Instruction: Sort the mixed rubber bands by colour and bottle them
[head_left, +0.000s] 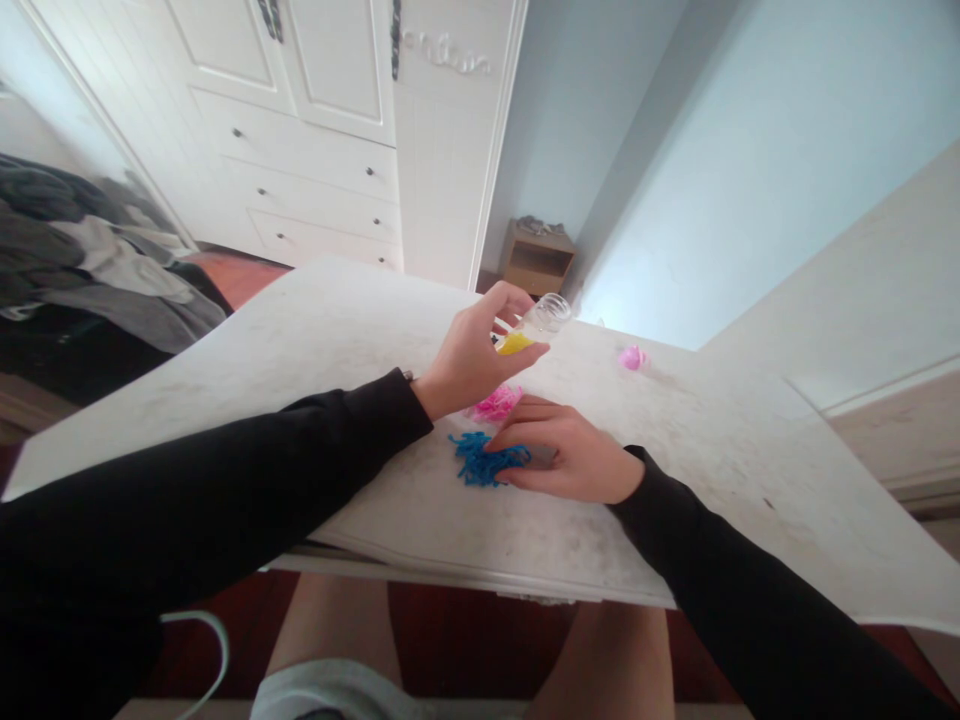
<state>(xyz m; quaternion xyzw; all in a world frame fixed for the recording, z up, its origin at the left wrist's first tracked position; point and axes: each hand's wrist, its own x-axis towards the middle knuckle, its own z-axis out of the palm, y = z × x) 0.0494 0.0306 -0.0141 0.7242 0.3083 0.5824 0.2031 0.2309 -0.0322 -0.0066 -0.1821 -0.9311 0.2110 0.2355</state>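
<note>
My left hand point(480, 345) is wrapped round a small clear bottle point(551, 312), held tilted above the table with its mouth to the upper right. Something yellow point(516, 344) lies in the lower part of the bottle. Below it, my right hand point(566, 450) has thumb and fingertips closing on a small heap of blue shreds point(480, 462) on the table. Behind the blue heap is a pile of pink shreds point(496, 403), partly covered by my hands. The shreds' material is not clear.
Both forearms reach over a white, stained table point(360, 330). A small pink object point(632, 357) sits towards its far right side. Beyond stand a white wardrobe point(315, 130) and a small wooden cabinet point(536, 262); clothes point(97, 260) are heaped at left.
</note>
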